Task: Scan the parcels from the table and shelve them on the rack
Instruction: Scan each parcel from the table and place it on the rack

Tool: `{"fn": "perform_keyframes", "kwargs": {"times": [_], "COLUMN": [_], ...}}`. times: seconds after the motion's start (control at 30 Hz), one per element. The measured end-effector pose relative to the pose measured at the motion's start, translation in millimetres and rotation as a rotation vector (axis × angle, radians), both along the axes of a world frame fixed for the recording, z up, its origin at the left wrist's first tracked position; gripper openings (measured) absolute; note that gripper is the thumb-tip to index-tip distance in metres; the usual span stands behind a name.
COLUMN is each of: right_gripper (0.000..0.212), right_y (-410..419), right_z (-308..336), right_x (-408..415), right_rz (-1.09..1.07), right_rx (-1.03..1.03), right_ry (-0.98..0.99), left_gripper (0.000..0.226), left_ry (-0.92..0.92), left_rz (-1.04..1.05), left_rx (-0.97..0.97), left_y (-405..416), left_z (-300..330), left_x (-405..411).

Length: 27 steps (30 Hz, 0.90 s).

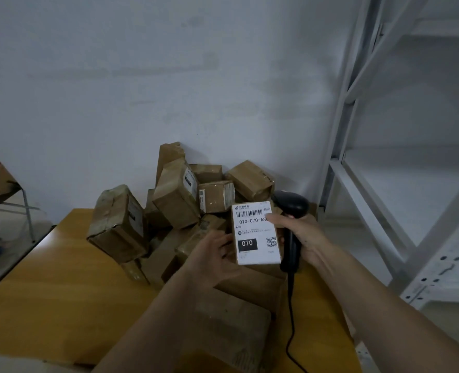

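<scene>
Pile of taped cardboard parcels [174,200] at the table's [48,286] far edge, against the wall. Your left hand [212,258] grips the labelled parcel's [256,235] left side, held above the pile. Small, stiff and probably light; hold by its side edges, keep the barcode uncovered. Your right hand [301,236] clasps the scanner [291,224], thumb on the label. Rack [384,146] at right; its visible shelves look bare.
</scene>
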State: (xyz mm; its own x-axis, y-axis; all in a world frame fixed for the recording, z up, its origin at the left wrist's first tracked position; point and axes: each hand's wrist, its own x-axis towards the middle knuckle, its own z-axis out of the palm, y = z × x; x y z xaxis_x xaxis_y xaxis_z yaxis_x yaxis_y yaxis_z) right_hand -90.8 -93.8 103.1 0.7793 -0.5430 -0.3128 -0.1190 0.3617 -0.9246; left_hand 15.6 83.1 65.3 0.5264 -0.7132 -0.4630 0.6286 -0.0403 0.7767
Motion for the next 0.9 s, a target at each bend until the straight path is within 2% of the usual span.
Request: {"fn": "perform_keyframes", "kwargs": {"times": [0.03,0.13,0.2,0.27,0.33,0.43,0.53,0.8,0.9], "right_gripper": [0.033,0.034,0.037,0.039,0.037,0.024,0.014,0.010,0.013], "right_y": [0.3,6.2,13.5,20.9,29.4,47.2,71.4,111.2,119.5], "right_z": [0.8,3.2,5.5,8.3,12.5,22.3,28.8,32.7,31.4], "right_x": [-0.2,2.7,5.6,8.3,9.1,4.2,-1.6,-8.0,-11.9], "right_rz": [0.013,0.055,0.075,0.057,0.007,-0.003,0.094,0.077,0.064], "right_rx": [-0.041,-0.123,-0.143,-0.207,-0.318,-0.449,-0.464,-0.495,-0.499], "right_ry": [0.015,0.024,0.004,-0.025,-0.036,-0.037,-0.039,-0.020,0.009], "left_gripper": [0.047,0.029,0.035,0.044,0.054,0.044,0.048,0.071,0.070], "left_ry": [-0.054,-0.228,-0.284,-0.297,-0.267,-0.238,-0.305,-0.462,-0.484], "left_rz": [-0.060,-0.247,-0.271,-0.187,0.012,0.228,0.321,0.316,0.263], "left_rx": [-0.010,0.063,0.112,0.108,0.106,0.107,0.126,0.211,0.210], "left_y": [3.5,8.6,5.1,1.9,1.4,6.8,10.5,23.7,28.6], "left_z": [3.3,16.1,14.6,12.9,14.7,27.2,34.8,41.0,36.8], "left_x": [3.7,3.1,6.2,12.1,20.2,27.3,37.3,52.1,55.9]}}
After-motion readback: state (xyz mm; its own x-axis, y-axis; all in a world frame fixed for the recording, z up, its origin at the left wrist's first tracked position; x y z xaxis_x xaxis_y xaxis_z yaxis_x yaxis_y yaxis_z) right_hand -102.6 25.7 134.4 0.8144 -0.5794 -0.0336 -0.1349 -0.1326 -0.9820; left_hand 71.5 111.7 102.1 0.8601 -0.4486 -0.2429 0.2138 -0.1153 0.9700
